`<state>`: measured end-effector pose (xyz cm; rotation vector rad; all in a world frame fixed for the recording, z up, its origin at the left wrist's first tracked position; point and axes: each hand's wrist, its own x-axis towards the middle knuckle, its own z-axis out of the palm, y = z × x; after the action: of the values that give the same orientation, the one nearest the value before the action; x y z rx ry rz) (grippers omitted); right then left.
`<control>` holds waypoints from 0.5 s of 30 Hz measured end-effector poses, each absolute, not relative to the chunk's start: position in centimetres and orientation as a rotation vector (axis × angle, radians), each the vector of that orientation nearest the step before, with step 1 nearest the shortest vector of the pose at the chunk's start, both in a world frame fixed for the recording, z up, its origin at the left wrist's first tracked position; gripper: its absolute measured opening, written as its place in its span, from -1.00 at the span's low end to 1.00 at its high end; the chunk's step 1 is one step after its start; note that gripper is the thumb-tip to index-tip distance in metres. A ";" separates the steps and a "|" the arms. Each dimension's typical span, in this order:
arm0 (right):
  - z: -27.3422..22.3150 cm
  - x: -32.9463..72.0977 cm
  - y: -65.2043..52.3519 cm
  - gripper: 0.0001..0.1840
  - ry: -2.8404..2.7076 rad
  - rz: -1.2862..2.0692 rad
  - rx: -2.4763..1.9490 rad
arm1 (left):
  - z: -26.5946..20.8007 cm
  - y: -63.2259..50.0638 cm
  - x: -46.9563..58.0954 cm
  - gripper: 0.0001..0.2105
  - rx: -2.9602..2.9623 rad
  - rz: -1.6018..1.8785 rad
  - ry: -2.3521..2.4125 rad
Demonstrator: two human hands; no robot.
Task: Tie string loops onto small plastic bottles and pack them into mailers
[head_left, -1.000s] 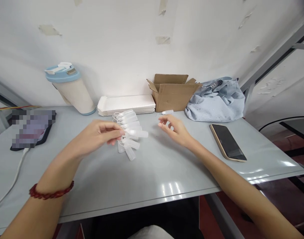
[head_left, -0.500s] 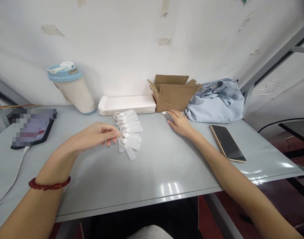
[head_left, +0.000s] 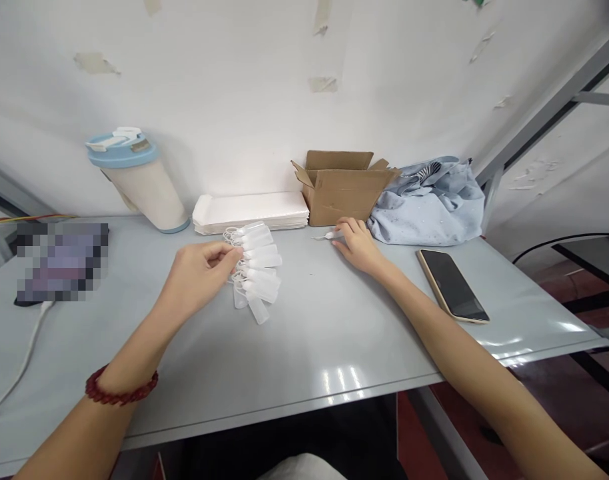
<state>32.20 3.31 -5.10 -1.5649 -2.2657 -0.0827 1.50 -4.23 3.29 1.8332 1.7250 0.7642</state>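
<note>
Several small translucent plastic tags (head_left: 261, 283) with white string loops lie overlapped in a row on the grey table. At the row's left side, my left hand (head_left: 204, 270) is closed in a pinch, thumb against forefinger, at the string ends of the middle tags. Which loop it holds is hidden by the fingers. My right hand (head_left: 358, 248) rests farther right with curled fingers around one separate white tag (head_left: 329, 235), whose string trails left over the tabletop. Most of that tag is covered by the fingers. Just behind this hand stands an open cardboard box (head_left: 345, 198).
A stack of white envelopes (head_left: 252, 212) lies against the wall, beside a tilted-looking cup with a blue lid (head_left: 139, 177). Pale blue cloth (head_left: 427, 207) and a phone (head_left: 453, 285) are on the right. At left lies a blurred phone (head_left: 62, 260) with a white cable.
My left hand has shifted up along the row of tags. My right hand's fingers have curled, and the single tag beneath them has come slightly forward, its string now showing.
</note>
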 end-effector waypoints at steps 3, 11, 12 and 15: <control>-5.0 31.8 3.1 -0.76 -2.259 0.031 -1.567 | 2.9 -4.7 2.1 -0.74 1.865 0.842 1.691; -2.9 29.5 0.4 -0.77 -2.109 0.345 -1.327 | 2.1 -5.2 2.9 -0.73 1.938 0.880 1.553; -2.4 29.0 -0.3 -0.75 -2.050 0.448 -1.286 | 2.1 -5.2 3.0 -0.74 1.922 0.877 1.528; -1.0 27.8 -2.2 -0.74 -1.937 0.700 -1.223 | 1.9 -5.4 3.4 -0.69 1.857 0.852 1.468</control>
<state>27.76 -2.17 -1.00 -1.2234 -1.9369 0.6997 3.39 -5.38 1.93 1.8567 1.4681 0.8523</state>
